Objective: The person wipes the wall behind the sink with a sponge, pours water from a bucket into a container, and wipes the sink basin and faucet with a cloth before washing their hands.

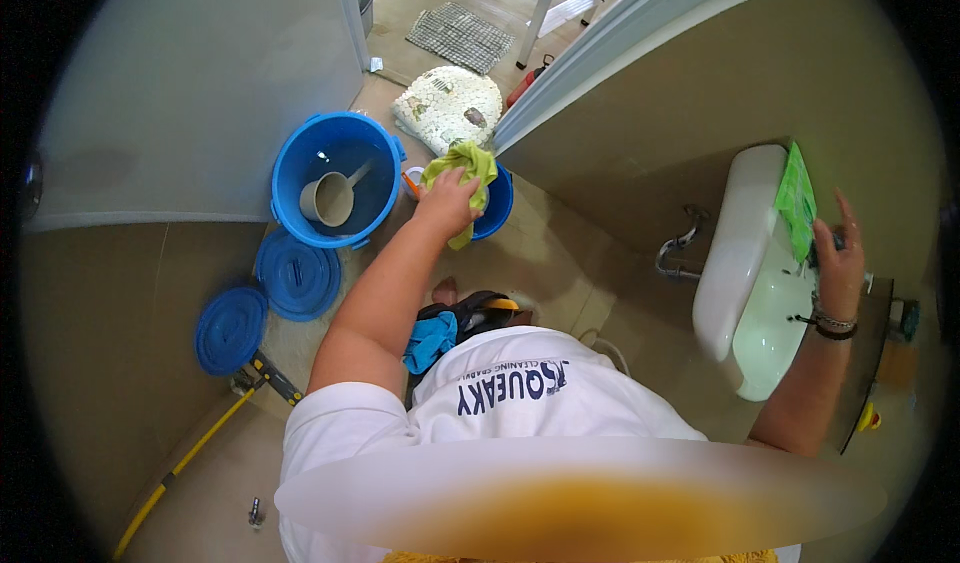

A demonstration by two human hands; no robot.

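Note:
My left hand (448,206) grips a yellow-green cloth (466,159) above a small blue bucket (496,206), partly hiding it. A white container with an orange part (412,180) sits beside that bucket. To its left stands a large blue bucket (289,180) of water, with a beige dipper (330,198) in it. On the right, my right hand (840,263) is raised beside the white washbasin (739,240), its fingers apart and holding nothing visible. A bright green cloth (796,199) hangs over the basin's rim near it. Whether that hand touches the tap is hard to tell.
Two blue lids (298,274) lie near the left wall, by a yellow pole (202,443). A folded pebble-patterned mat (450,105) is at the doorway. Beyond are a grey mat (461,36) and a stepladder (541,15). A dark-edged shelf (870,368) adjoins the basin.

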